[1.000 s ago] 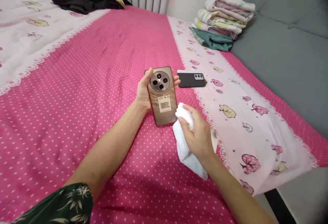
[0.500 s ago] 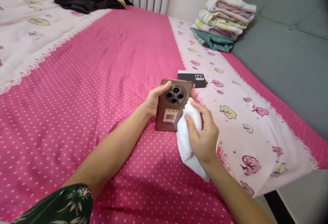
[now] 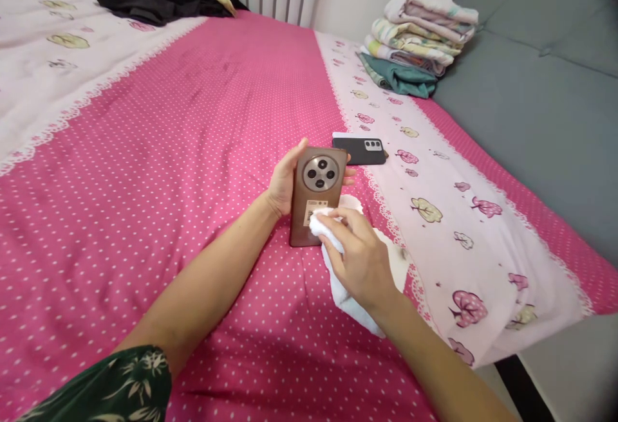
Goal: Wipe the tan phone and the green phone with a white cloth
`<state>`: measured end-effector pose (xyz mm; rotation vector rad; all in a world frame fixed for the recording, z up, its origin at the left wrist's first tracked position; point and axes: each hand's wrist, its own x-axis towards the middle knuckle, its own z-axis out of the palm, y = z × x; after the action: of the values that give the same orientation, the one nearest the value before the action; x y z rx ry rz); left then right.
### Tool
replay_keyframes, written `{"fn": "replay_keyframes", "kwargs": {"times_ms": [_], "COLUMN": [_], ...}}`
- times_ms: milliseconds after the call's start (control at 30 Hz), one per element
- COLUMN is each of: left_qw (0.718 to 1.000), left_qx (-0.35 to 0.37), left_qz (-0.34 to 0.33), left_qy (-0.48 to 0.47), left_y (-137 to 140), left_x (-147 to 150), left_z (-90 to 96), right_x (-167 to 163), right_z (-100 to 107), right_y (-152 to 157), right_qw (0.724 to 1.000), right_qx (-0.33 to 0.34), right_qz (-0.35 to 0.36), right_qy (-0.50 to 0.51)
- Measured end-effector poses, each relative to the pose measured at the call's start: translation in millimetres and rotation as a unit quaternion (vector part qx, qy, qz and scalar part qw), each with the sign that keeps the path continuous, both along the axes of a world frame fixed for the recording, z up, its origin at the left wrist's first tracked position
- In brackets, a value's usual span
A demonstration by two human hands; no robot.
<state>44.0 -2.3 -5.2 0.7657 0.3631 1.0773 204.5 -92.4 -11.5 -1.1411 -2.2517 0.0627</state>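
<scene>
One hand, the left hand (image 3: pixel 284 184), is curled around a brown phone (image 3: pixel 313 195) from behind, with its thumb by the far left corner and its fingertips poking out past the right edge. The right hand (image 3: pixel 360 258) pinches a bunched bit of white cloth (image 3: pixel 347 296) between thumb and fingers, and the rest hangs down below.

Under it all is the big pink bed cover (image 3: pixel 193 126), with the grey headboard (image 3: pixel 541 94) on the right. A pile of folded cloths (image 3: pixel 415 42) sits beside the headboard, and dark clothes (image 3: pixel 154 4) lie far off to the left.

The brown phone is up over the bed cover, between the two hands. It is likely held by its sides so its back is bare and does not wobble. Its long side runs from near to far, leaning a little right at the top. The round camera patch (image 3: pixel 321 173) is at the far end. A black phone (image 3: pixel 350 152) lies crossways just past it.

The cloth covers part of the paper label (image 3: pixel 313 204); it seems to touch, but the fingers hide the spot.
</scene>
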Motion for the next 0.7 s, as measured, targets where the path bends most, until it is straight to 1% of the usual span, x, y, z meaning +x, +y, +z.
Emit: {"fn": "replay_keyframes", "kwargs": {"times_ms": [100, 167, 233, 300, 367, 433, 500, 600, 700], "left_qw": [0.999, 0.999, 0.999, 0.998, 0.998, 0.998, 0.999, 1.000, 0.999], "left_qx": [-0.011, -0.012, -0.015, -0.016, -0.013, -0.008, -0.002, 0.004, -0.005], "left_qz": [0.033, 0.043, 0.043, 0.042, 0.044, 0.041, 0.032, 0.003, -0.030], "left_qy": [0.018, 0.024, 0.029, 0.034, 0.038, 0.041, 0.039, 0.024, 0.020], "left_y": [2.1, 2.6, 2.2, 0.9, -0.8, -2.7, -4.8, -8.8, -15.2], "left_x": [-1.2, -1.9, -2.2, -2.0, -0.8, 1.7, 5.5, 12.8, 19.5], "left_z": [-0.1, 0.2, 1.2, 2.7, 4.4, 5.9, 6.8, 7.9, 10.8], "right_x": [-0.7, -1.4, -1.9, -2.1, -2.4, -3.1, -4.1, -5.7, -6.8], "right_z": [4.3, 6.5, 7.6, 7.9, 8.3, 9.5, 11.3, 14.2, 15.1], "right_y": [-4.4, -7.0, -8.4, -8.1, -6.5, -4.5, -2.9, -2.2, -2.1], "right_qw": [0.993, 0.985, 0.980, 0.982, 0.992, 0.998, 0.994, 0.982, 0.977], "right_qx": [-0.066, -0.094, -0.107, -0.101, -0.068, -0.008, 0.059, 0.139, 0.178], "right_qz": [0.058, 0.087, 0.106, 0.112, 0.095, 0.052, 0.012, -0.020, -0.035], "right_qy": [-0.076, -0.118, -0.134, -0.109, -0.045, 0.036, 0.096, 0.123, 0.112]}}
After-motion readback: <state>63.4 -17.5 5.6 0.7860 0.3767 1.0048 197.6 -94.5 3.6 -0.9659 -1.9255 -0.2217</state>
